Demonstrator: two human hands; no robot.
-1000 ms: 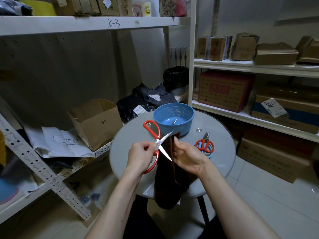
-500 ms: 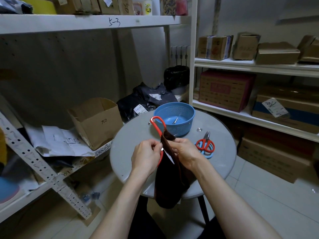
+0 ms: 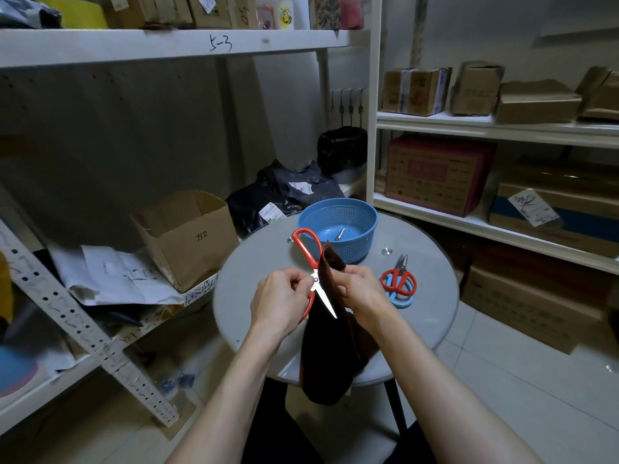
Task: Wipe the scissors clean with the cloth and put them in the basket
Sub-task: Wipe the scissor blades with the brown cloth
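Dim, soft-edged, wide-angle warped view

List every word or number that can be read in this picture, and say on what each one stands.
"5-3": handwritten on the front edge of the white upper shelf.
"方2": handwritten on the open brown cardboard box.
Too small or blurred to read: the white sticker on the black plastic bag, the white label on the brown and blue carton, the print on the dark red carton.

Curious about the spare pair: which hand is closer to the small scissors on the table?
Right. The right hand is just beside the small scissors; the left hand is farther, beyond the cloth.
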